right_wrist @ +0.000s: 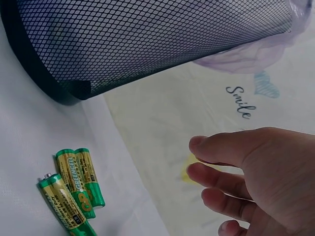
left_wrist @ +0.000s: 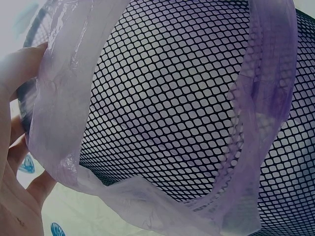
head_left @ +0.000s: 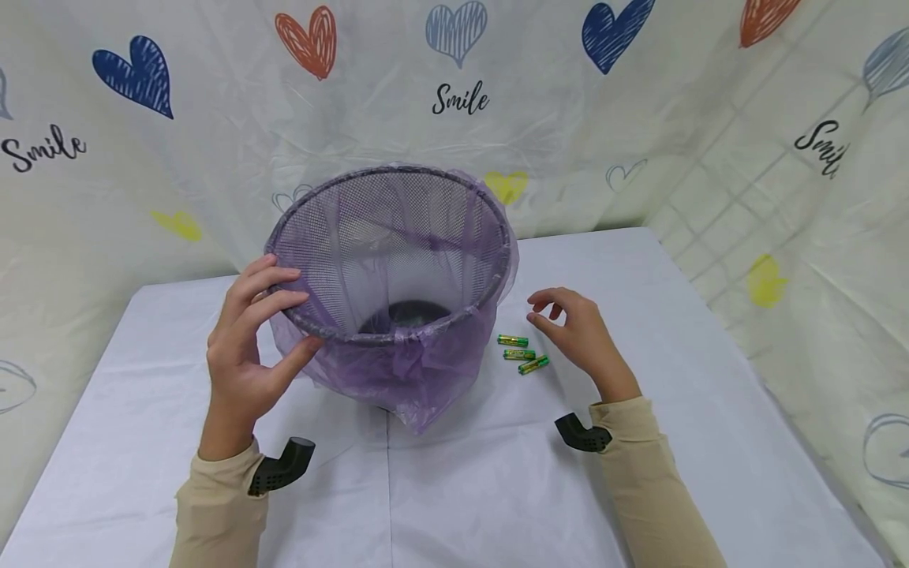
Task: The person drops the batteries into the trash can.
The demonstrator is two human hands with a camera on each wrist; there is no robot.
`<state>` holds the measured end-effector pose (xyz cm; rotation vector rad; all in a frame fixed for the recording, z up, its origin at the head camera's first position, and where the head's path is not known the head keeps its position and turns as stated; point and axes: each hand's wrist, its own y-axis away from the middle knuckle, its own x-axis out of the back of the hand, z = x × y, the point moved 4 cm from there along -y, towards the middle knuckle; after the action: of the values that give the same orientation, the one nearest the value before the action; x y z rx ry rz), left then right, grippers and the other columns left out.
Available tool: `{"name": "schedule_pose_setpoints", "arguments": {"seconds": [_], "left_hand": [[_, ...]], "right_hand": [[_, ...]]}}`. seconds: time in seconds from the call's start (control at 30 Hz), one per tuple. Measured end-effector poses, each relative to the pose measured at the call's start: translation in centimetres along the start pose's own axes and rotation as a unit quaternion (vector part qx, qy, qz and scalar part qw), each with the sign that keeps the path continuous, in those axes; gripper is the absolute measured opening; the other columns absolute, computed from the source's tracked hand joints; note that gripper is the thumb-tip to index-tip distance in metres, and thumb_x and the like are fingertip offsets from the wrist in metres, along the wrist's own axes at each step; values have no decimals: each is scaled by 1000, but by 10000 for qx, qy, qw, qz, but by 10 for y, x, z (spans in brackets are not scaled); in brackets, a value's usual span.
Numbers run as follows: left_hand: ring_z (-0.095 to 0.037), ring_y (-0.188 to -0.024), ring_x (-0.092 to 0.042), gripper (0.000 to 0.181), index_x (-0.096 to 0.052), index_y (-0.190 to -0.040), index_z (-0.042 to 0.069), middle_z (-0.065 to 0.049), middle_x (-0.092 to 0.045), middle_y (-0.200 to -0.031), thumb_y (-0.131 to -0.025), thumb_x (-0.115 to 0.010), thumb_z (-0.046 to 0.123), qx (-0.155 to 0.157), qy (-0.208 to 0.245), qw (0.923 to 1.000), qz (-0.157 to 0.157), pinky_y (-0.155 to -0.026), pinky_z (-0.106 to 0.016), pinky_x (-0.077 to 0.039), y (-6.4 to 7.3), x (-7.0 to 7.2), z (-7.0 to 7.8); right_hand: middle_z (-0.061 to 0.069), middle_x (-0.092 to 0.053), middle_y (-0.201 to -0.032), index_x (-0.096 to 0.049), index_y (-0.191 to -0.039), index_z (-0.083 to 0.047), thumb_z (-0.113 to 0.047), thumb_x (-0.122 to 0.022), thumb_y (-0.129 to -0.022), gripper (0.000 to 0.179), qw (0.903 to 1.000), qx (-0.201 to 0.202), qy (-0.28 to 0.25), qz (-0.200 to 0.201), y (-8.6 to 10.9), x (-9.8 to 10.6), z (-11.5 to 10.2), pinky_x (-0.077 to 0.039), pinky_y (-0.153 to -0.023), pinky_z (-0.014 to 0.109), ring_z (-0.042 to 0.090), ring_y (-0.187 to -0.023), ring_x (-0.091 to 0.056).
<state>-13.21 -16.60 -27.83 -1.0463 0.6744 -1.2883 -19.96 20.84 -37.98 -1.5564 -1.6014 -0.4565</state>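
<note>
Head view: I saw one left hand [head_left: 244,355] gripping one purple-lined mesh bin [head_left: 369,339]. Right of the bin, three batteries [head_left: 519,355] lay near one relaxed, empty right hand [head_left: 578,327].

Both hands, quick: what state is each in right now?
Left hand: holding the bin by its rim.
Right hand: open, holding nothing, near the batteries.
</note>
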Motion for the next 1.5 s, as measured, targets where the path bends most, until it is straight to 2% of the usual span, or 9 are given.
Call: {"name": "schedule_pose_setpoints", "arguments": {"seconds": [1.0, 1.5], "left_hand": [[-37, -130, -47, 48, -63, -96, -12, -21, -63, -116, -84, -75, 32, 12, -78, 10000, -32, -114, -41, -40, 1, 1, -1], [-38, -129, -48, 47, -63, -95, -13, -22, -63, -115, -84, -75, 32, -47, -64, 10000, 16, -115, -43, -39, 0, -1, 1]], "right_hand": [[10, -68, -108, -65, -117, -8, -14, -72, -86, 32, 9955, -383, 110, -864, 1, -16, 16, -46, -75, 34, 24, -90, -56], [11, -68, -104, -66, -115, -5, -13, -71, -87, 29, 9920, -573, -24, -1120, 0, -29, 28, -46, -72, 31, 24, -89, -56]]}}
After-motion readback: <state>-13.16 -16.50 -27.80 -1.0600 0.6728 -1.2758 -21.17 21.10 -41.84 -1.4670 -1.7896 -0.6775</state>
